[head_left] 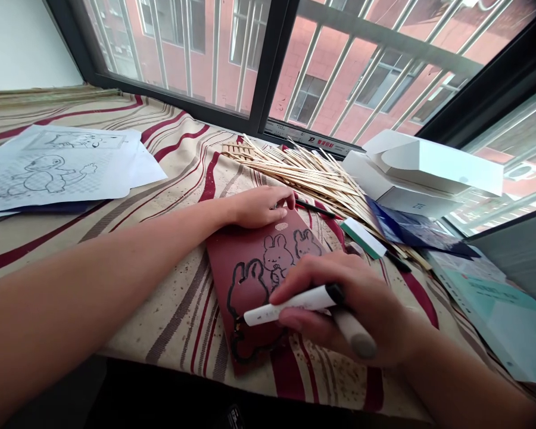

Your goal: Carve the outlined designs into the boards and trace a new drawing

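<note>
right hand [348, 304] with white marker [290, 302] | rabbit drawing [274, 253] partly hidden

I'm seeing a dark-red board [245, 268] under my left fingers [268, 205], black-outlined rabbits [274, 253] beside my right fingers [312, 268], a white marker [290, 304] gripped in them, and red-striped cloth [170, 333] around.

The marker [290, 304] is smooth white plastic, its end cap matt grey. The dark red board [245, 262] looks matt, under glossy black outlines. The thin sticks [304, 176] are pale bare wood, the cover [161, 333] woven cloth, the sheets [58, 173] matt paper.
</note>
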{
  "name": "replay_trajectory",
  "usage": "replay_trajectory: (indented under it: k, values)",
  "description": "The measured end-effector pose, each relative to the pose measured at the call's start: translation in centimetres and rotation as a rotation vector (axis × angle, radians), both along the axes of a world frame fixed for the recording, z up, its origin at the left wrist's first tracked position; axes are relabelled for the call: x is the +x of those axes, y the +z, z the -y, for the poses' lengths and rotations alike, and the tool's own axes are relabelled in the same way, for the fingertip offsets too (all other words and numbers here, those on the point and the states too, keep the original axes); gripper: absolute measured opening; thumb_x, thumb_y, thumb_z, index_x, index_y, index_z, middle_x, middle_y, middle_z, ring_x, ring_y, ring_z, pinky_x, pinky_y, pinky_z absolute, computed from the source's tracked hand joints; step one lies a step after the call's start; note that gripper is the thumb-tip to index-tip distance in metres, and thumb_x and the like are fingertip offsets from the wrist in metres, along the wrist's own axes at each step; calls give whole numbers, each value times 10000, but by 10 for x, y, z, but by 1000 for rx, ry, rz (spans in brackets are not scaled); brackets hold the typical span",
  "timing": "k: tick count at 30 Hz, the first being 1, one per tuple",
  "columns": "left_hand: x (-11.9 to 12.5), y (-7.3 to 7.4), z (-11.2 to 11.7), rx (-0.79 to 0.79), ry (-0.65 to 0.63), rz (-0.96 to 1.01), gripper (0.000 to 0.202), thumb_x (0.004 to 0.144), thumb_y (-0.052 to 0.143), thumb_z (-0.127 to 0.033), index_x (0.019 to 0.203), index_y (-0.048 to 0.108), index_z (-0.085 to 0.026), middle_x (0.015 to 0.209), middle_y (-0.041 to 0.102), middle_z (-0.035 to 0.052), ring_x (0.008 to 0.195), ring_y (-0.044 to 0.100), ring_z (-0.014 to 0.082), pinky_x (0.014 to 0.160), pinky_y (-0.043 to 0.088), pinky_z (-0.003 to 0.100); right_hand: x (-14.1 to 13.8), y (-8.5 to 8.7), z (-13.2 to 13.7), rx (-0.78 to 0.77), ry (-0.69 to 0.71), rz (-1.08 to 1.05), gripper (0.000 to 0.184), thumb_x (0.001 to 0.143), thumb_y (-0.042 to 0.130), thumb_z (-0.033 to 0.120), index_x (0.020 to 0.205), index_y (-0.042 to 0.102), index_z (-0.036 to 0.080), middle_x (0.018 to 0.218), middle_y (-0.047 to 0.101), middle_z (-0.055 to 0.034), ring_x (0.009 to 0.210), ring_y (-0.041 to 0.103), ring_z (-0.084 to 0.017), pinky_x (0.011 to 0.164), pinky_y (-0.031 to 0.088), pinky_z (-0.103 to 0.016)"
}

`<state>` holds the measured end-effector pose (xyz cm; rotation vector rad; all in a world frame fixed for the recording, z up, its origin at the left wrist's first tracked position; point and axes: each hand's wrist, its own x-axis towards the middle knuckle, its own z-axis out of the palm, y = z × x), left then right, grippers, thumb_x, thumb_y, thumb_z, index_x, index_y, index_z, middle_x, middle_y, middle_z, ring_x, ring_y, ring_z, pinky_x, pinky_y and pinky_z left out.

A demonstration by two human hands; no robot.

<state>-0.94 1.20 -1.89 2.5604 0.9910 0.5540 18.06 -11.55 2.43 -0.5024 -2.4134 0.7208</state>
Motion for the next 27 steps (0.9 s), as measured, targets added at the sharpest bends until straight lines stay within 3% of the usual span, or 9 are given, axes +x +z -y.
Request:
replay_trajectory:
  k: [6,10,16,27]
  values:
    - [1,3,2,-6,-8,-9,236,917,481,-249,1106,597,-170,1144,703,92,999,632,223,891,449,330,1,-5,0,27,25,-2,98,900,758,262,929,678,214,774,776,22,635,697,-82,621,509,-166]
    - [0,3,2,-17,-2,-16,253,919,484,-242,1134,591,-161,1157,701,96,1021,633,227,907,448,339,2,-5,-2,20,27,-11,90,893,752,217,934,674,203,735,763,29,581,666,-75,585,491,-164]
    - [0,2,2,-9,-3,-21,235,919,485,-238,1117,588,-167,1158,702,99,1004,635,219,893,450,333,4,-7,-3,34,35,9,97,912,741,292,924,691,209,746,769,7,599,678,-93,587,492,-183]
    - [0,2,2,-10,-5,-23,245,921,485,-231,1129,593,-161,1155,700,95,1012,632,222,898,447,336,3,-5,-2,33,23,1,95,896,764,235,946,691,202,762,773,25,606,676,-68,614,497,-154]
